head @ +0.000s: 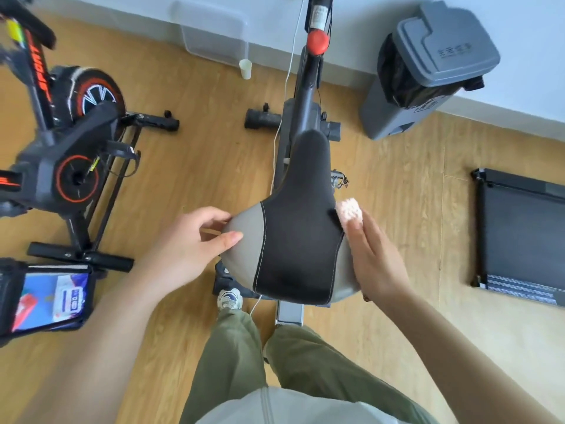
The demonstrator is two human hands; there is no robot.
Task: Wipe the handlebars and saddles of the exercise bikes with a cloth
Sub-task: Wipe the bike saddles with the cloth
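At centre frame, the left hand [195, 240] pinches the grey left edge of the saddle [299, 234] between thumb and curled fingers; the right hand [376, 258] presses a pink cloth [349, 211] to its right edge, fingers straight and together. Orange lettering on the left bike [61, 142] and characters on the bin [428, 65] lid are too blurred to read.

Just right of the left hand [189, 243], the saddle [293, 240] is black with grey sides and pale stitching. The cloth [350, 211] under the right hand [376, 258] looks pale pink, perhaps white-flecked.
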